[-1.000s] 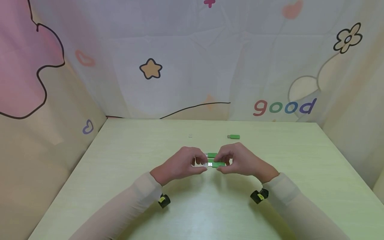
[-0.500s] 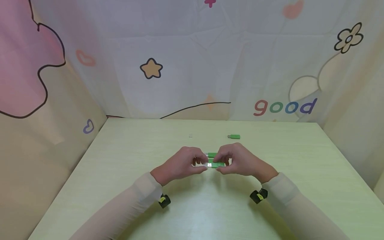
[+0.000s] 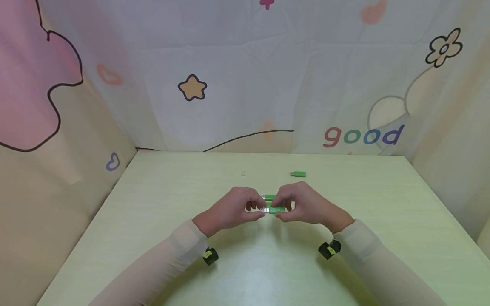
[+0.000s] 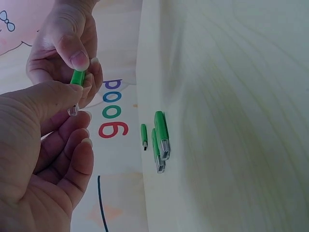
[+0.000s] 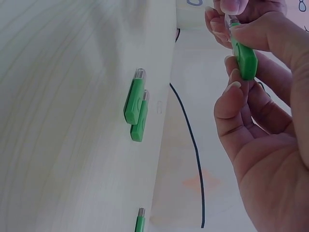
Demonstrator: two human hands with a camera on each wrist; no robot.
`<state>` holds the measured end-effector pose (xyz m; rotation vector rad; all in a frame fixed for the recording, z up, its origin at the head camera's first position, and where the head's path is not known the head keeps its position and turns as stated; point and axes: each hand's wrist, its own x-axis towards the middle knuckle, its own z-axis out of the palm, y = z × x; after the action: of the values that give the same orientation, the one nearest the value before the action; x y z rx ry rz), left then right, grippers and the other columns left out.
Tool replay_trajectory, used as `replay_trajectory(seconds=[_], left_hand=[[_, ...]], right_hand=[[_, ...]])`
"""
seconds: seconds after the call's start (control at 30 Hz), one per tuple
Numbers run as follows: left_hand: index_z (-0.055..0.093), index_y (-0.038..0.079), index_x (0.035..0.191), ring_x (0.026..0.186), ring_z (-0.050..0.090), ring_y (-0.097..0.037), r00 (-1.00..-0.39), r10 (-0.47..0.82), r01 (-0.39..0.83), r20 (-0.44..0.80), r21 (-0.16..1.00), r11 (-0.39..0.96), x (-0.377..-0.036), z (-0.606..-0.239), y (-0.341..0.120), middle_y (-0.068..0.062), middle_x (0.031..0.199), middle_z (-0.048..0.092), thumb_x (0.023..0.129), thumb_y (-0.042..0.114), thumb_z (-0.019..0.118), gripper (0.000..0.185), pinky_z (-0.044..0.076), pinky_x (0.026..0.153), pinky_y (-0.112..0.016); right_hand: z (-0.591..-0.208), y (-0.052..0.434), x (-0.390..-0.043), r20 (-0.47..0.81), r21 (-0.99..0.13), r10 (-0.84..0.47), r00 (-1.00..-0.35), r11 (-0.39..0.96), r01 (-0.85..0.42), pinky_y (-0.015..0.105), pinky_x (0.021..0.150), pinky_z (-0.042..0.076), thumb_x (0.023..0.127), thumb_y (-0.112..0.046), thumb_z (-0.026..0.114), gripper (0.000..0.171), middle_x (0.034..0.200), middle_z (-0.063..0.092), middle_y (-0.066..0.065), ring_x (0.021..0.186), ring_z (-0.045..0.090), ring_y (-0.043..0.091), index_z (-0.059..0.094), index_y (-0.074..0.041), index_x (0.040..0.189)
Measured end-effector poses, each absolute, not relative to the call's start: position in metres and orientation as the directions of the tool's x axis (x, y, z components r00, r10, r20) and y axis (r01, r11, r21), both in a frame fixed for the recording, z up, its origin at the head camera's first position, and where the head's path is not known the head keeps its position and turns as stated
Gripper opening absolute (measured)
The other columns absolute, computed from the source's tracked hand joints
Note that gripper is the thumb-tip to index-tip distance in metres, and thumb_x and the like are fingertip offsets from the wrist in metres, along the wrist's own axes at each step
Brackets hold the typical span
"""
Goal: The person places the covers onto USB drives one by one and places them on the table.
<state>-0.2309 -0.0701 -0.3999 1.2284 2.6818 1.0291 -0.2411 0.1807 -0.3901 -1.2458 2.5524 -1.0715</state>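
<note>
Green stick: green USB stick (image 3: 276, 209) held in the air over the middle of the table (image 3: 153, 221), its clear cap (image 3: 262, 210) at the left end.
Right hand: right hand (image 3: 306, 206) pinches the green body.
Left hand: left hand (image 3: 231, 209) pinches the cap end.
Change: hardly any; both hands sit a touch higher and closer than a second ago, cap seemingly seated or nearly so.
Others: two sticks (image 5: 135, 104) lie just behind the hands; another stick (image 3: 298, 174) and a loose cap (image 3: 243, 173) lie near the far edge.

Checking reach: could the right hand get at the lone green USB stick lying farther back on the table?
Probably yes: the far USB stick lies in the open beyond the right hand, nothing between them, but that hand already pinches another green stick.
</note>
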Motion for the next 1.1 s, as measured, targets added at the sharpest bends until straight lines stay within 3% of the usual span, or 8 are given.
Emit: replay_trajectory(seconds=[0.17,0.9,1.1], left_hand=[[0.079,0.013,0.101,0.081,0.063,-0.006,-0.696,0.677,0.666,0.242,0.57,0.481,-0.2309,-0.4004,-0.0696,0.005,0.093,0.074,0.089,0.016,0.08,0.012,0.057,0.077,-0.022],[0.08,0.012,0.103,0.079,0.064,-0.006,-0.689,0.678,0.682,0.256,0.546,0.487,-0.2308,-0.4003,-0.0692,0.004,0.093,0.076,0.089,0.016,0.081,0.015,0.055,0.074,-0.018],[0.079,0.01,0.101,0.078,0.064,-0.005,-0.677,0.688,0.693,0.263,0.544,0.473,-0.2306,-0.3999,-0.0689,0.003,0.093,0.075,0.089,0.014,0.08,0.012,0.057,0.075,-0.019]], right_hand=[[-0.3908,0.18,-0.2418,0.196,-0.637,-0.725,-0.66,0.418,-0.648,0.037,0.066,0.059,0.083,-0.01,0.083,0.016,0.088,0.072,-0.006,0.072,0.06,0.008,0.08,-0.019,0.096],[-0.3909,0.1774,-0.242,0.221,-0.616,-0.732,-0.645,0.407,-0.674,0.03,0.065,0.057,0.084,-0.009,0.081,0.015,0.086,0.072,-0.008,0.07,0.06,0.006,0.081,-0.019,0.095],[-0.3889,0.1766,-0.2415,0.228,-0.613,-0.736,-0.638,0.401,-0.681,0.035,0.065,0.058,0.083,-0.008,0.08,0.016,0.085,0.071,-0.009,0.069,0.059,0.005,0.081,-0.019,0.094]])
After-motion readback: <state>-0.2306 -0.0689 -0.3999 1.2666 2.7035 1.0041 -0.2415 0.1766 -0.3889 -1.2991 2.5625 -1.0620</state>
